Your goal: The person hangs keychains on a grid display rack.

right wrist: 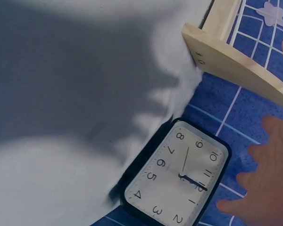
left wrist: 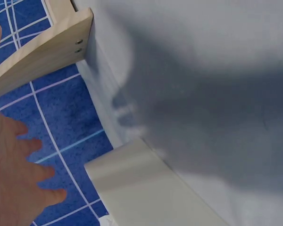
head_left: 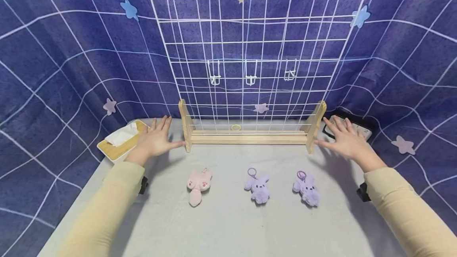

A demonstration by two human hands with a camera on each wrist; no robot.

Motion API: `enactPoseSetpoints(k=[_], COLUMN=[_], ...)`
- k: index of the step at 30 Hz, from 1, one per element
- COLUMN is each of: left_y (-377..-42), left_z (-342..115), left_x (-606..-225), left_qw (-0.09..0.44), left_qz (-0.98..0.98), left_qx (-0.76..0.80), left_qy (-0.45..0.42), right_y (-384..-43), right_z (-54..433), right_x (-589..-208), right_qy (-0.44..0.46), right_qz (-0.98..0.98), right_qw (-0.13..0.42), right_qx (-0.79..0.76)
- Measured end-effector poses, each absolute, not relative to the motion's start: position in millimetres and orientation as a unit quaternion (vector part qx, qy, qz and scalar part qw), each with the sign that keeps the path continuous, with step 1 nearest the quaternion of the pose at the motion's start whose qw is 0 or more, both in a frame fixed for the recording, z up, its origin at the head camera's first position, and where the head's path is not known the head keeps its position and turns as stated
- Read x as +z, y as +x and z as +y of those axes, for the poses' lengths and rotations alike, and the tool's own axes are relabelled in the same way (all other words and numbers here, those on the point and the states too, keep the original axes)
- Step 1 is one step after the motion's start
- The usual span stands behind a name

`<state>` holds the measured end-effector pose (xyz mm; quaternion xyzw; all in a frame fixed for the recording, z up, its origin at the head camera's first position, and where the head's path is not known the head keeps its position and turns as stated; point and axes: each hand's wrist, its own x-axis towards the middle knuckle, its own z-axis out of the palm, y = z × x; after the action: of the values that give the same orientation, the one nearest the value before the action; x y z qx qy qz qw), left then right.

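My left hand [head_left: 156,140] hovers with spread fingers beside the left wooden foot [head_left: 185,126] of a white wire grid rack [head_left: 253,43]. On the other side my right hand [head_left: 345,140], fingers also spread, is near the right wooden foot [head_left: 316,127]. Whether either thumb touches the wood I cannot tell. Three plush keychains lie on the table in front of the rack: a pink one [head_left: 198,185] at left, a purple one [head_left: 260,190] in the middle and another purple one [head_left: 308,191] at right. Neither hand holds anything.
Three white hooks hang on the grid, the middle hook [head_left: 250,79] among them. A tissue box [head_left: 116,148] stands left of the rack, and a black-framed clock [right wrist: 174,174] is at the right. A yellowish ring [head_left: 236,127] shows behind the grid. Blue curtain [head_left: 89,70] surrounds the table.
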<state>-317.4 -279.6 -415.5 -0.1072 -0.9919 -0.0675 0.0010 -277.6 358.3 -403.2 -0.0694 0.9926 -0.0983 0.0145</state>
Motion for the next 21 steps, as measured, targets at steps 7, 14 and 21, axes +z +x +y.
enactPoseSetpoints(k=[7, 14, 21], left_y=[-321.7, -332.2, -342.8], left_z=[-277.5, -274.6, -264.8], left_x=[-416.6, -415.8, -410.5], left_qw=[0.017, 0.036, 0.034], left_qz=[-0.986, -0.953, -0.915], left_qx=[-0.114, -0.279, -0.392], left_qy=[-0.118, -0.109, -0.088], right_y=[-273.7, -272.0, -267.6], right_z=[360.6, 359.8, 356.4], right_x=[-402.5, -404.1, -405.1], right_qy=[-0.067, -0.072, -0.061], right_qz=[0.992, 0.992, 0.983], right_qw=[0.014, -0.019, -0.081], right_qx=[-0.105, -0.106, -0.156])
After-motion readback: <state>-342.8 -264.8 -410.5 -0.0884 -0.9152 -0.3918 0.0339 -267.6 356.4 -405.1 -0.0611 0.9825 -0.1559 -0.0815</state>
